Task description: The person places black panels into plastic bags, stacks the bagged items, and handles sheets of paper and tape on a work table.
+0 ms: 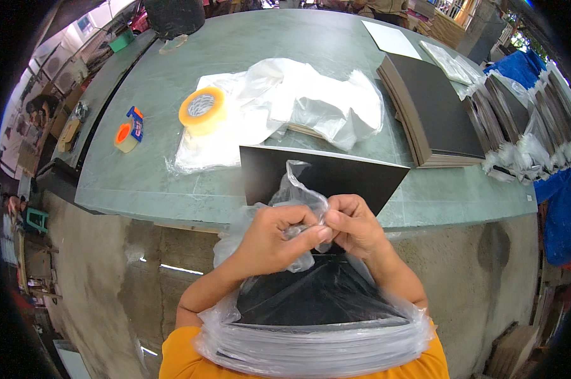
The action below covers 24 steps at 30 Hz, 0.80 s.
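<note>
Both of my hands meet in front of my chest, pinching a clear plastic bag (pixel 296 183). My left hand (pixel 285 230) has its thumb and fingers closed on the gathered film. Close against it, my right hand (pixel 355 222) grips the bag's edge between thumb and forefinger. Behind the bag, a black board (pixel 380 180) is propped at the table's near edge; its lower part is hidden by my hands and the film. Below my hands, a stack of plastic-wrapped black boards (pixel 310 297) rests against my body, the film bunched along its near side.
On the green table (pixel 153 183) lie white plastic bags (pixel 273 88) with a roll of clear tape (pixel 201 110) on top. A tape dispenser (pixel 129 131) sits to the left. To the right are stacked black boards (pixel 434 107), wrapped bundles (pixel 519 120) and a white sheet (pixel 391 39).
</note>
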Each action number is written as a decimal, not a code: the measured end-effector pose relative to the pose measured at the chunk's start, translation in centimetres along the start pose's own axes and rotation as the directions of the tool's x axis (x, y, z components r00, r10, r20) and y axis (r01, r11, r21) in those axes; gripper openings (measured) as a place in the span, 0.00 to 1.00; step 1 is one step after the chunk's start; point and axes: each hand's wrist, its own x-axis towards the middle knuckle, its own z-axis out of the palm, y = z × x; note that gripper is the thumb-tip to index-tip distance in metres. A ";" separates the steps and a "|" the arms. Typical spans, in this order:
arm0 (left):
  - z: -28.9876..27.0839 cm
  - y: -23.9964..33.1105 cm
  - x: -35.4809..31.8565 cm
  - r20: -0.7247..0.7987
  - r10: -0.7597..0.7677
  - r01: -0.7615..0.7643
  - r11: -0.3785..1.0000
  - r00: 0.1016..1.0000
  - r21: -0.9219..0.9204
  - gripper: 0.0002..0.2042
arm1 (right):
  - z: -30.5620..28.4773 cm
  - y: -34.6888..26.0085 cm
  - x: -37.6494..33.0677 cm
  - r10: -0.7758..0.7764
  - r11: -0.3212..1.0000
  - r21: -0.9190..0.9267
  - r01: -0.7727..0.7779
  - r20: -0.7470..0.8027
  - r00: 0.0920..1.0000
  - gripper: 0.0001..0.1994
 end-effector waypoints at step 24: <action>0.7 -2.0 1.3 0.010 -0.144 0.144 0.977 0.989 -0.158 0.08 | -1.8 1.6 0.4 -0.059 0.997 -0.053 0.051 -0.154 0.986 0.13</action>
